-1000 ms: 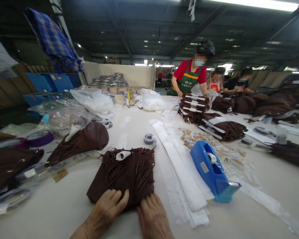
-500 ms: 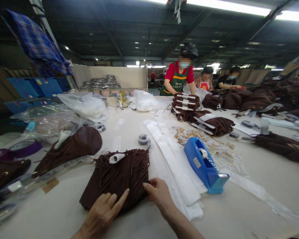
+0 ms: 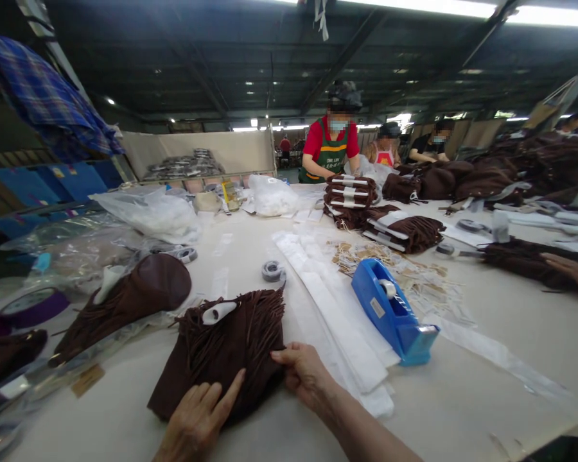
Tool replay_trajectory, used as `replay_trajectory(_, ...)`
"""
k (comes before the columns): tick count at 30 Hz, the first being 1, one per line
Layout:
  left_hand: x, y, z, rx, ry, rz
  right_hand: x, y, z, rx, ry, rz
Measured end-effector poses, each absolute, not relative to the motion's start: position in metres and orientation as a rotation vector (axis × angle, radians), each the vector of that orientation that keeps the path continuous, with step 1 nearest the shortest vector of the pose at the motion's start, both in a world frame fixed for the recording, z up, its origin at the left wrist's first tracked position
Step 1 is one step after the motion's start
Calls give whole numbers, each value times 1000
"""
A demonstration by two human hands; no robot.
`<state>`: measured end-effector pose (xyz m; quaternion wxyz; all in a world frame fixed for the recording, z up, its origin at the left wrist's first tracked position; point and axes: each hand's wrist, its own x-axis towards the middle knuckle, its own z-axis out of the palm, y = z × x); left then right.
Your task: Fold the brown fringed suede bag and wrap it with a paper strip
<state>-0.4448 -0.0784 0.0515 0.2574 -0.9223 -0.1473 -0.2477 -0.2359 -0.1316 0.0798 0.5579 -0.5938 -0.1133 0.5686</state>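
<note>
A dark brown fringed bag lies on the table in front of me, with a white paper roll tucked near its top edge. My left hand rests on the bag's lower part, index finger stretched out over the fringe and the other fingers slightly bent. At the right side of the same bag, my right hand pinches its edge between thumb and fingers. Just beyond the bag sits a small grey coiled strap. Long white paper strips lie to the right of my right hand.
A blue tape dispenser stands right of the strips, before a heap of string tags. Another brown bag and purple tape rolls lie left. Across the table a co-worker handles stacked brown bags. Another hand shows far right.
The view has shifted slightly. My hands stay on the bag, the right one still pinching its edge. At far right, another person's hand has come into view over a brown bag.
</note>
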Motion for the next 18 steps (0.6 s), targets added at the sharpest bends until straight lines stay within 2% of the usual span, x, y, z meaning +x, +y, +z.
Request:
replay_trajectory(4,-443,-79,55,-2512,-380,-659,-221,-146,75,-1479,-338,1154)
replay_trajectory(7,-438,-83,59,-2555,-408,-630,-214,-163,76,-1530,-643,917)
replay_trajectory(12,-424,-88,60,-2551,-506,-713,-241,-164,65,-1210,-1722,-27)
replay_trajectory(15,-426,-94,60,-2523,-562,-762,-263,-151,45,-1071,-1994,-478)
replay_trajectory(18,-446,-100,63,-2542,-533,-775,-270,-139,22,-1055,-2054,-720)
